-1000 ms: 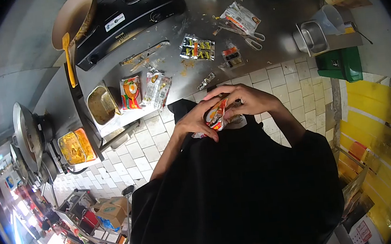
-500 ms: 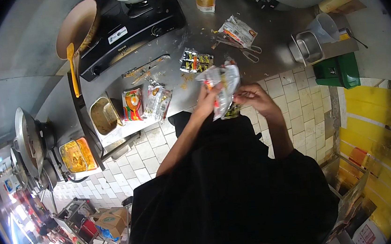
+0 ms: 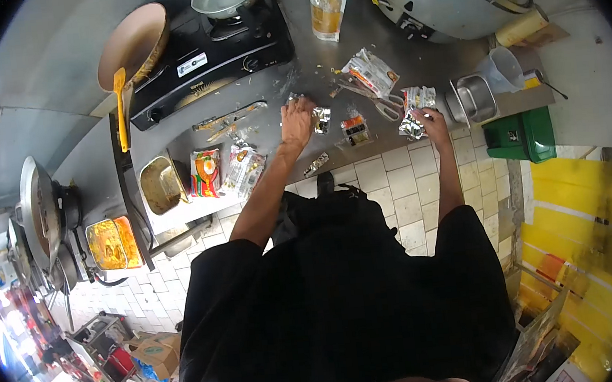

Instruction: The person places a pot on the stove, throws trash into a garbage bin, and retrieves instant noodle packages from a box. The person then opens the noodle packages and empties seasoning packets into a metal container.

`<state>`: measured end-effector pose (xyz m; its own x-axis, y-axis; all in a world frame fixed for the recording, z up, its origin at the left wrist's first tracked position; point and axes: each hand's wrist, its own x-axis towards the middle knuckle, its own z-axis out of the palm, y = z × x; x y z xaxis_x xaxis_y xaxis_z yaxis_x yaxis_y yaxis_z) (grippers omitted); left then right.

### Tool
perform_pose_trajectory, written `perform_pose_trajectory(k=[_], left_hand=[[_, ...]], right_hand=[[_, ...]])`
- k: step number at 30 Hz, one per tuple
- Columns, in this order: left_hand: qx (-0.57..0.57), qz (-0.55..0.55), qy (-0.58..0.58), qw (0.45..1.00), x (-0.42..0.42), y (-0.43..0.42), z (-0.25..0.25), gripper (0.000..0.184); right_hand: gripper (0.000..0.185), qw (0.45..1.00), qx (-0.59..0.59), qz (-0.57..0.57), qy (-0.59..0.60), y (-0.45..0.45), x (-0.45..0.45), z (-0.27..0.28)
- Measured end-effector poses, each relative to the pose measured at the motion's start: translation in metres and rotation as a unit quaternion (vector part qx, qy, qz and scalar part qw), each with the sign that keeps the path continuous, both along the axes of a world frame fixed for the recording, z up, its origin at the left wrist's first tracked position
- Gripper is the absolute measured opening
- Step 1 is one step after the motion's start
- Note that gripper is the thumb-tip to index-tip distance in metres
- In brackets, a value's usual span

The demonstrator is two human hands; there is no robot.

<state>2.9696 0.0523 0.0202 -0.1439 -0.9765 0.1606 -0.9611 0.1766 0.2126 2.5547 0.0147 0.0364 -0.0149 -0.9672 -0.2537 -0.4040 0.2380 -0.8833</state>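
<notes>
My left hand (image 3: 298, 122) is over the counter, its fingers bent down on silvery foil sachets (image 3: 298, 97), mostly hidden beneath it. Beside it lies another foil sachet (image 3: 322, 120). A small foil sachet (image 3: 316, 163) sits by the counter's front edge, and a packet with an orange band (image 3: 354, 128) lies further right. At the right, my right hand (image 3: 430, 121) is closed on a crumpled silver-and-white noodle wrapper (image 3: 416, 107). Scissors (image 3: 389, 108) lie left of it, partly under another white wrapper (image 3: 370, 73).
A gas stove (image 3: 217, 70) carries pans at the back left. A steel container (image 3: 161, 181), a red noodle packet (image 3: 206, 174) and a crumpled wrapper (image 3: 244, 170) line the front left. A rice cooker (image 3: 424, 3) stands behind; a green bin (image 3: 518, 137) is right.
My hands have parted: the left moved up and left onto the sachets, the right moved right with the wrapper. Small packets now lie near the front edge. The camera view has shifted slightly.
</notes>
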Motion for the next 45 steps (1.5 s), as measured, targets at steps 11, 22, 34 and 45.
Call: perform_pose_trajectory(k=[11,22,34,45], left_hand=[[-0.007,0.172,0.518,0.838,-0.003,0.075,0.05,0.038],[0.065,0.207,0.801,0.558,-0.01,0.12,0.052,0.026],[-0.011,0.191,0.788,0.586,0.004,0.12,0.14,0.016],[0.071,0.203,0.859,0.465,-0.007,0.1,0.173,0.026]], right_hand=[[0.029,0.963,-0.244,-0.026,0.115,0.041,0.125,0.038],[0.029,0.945,-0.088,0.252,-0.188,0.069,0.279,0.06],[0.026,0.966,-0.073,0.091,-0.23,0.065,0.264,0.112],[0.024,0.957,-0.106,0.048,-0.264,0.058,0.234,0.13]])
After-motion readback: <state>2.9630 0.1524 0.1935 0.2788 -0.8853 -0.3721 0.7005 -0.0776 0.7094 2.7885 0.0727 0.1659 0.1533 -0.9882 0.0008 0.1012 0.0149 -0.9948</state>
